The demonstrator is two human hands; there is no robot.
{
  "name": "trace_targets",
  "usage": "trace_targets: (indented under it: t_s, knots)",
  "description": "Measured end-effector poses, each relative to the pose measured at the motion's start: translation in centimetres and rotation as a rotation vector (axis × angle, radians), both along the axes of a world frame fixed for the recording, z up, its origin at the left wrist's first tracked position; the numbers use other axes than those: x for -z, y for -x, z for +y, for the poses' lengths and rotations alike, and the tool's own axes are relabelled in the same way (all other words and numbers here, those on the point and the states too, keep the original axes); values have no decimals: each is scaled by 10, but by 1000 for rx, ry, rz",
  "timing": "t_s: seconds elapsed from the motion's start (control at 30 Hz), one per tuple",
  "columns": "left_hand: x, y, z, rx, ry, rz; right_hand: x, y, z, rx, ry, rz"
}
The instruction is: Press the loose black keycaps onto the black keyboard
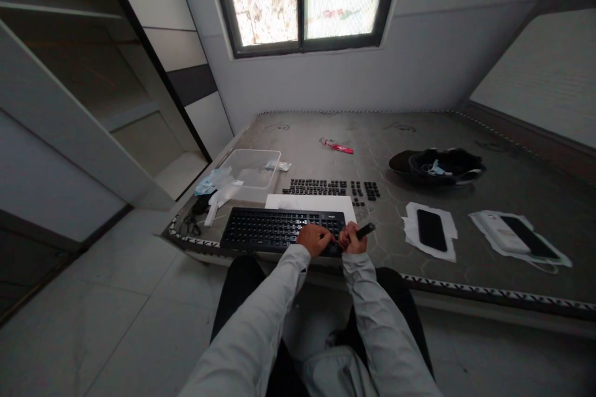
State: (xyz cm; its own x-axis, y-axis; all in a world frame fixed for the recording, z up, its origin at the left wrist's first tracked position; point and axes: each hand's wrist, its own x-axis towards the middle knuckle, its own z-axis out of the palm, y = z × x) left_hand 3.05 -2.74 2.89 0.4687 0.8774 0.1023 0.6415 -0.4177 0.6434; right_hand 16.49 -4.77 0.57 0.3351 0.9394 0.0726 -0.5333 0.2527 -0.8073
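A black keyboard (pixel 265 227) with its keycaps off lies near the front edge of the bed-like surface, its bare switches showing. Over its right part is my left hand (pixel 315 240), fingers bent and drawn together toward the right; what they hold, if anything, is hidden. Right beside it, at the keyboard's right end, my right hand (pixel 352 239) is closed around a black stick-like tool (pixel 365 231). The handle points up to the right; its lower end is hidden. Behind the keyboard lies a white sheet (pixel 311 201), with rows of loose black keycaps (pixel 316 186) beyond it.
A clear plastic box (pixel 254 169) stands at left, beside crumpled wrappers (pixel 218 189). Farther back lies a red packet (pixel 342 148). On the right are a black cap (pixel 437 167), a phone (pixel 431 229) on white paper, and a white device (pixel 501 232) beside another dark slab (pixel 531 237).
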Motion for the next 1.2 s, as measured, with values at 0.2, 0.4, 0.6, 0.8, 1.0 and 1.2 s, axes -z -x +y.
trace_targets:
  t_s: [0.2,0.4,0.6,0.8,1.0,1.2]
  knots:
    - [1,-1,1,-7,-30,74,2,5,-4,42,37,-105]
    - [3,0,1,-2,-95,143,7,9,-9,90,-56,-587]
    - [1,2,3,52,-106,147,20,4,-5,66,-75,-625]
    - [-1,3,5,102,-58,72,30,-1,14,-32,14,-133]
    - [5,4,6,122,-75,71,38,-8,22,-89,-39,57]
    - [10,4,10,112,-95,61,39,0,15,3,-56,-22]
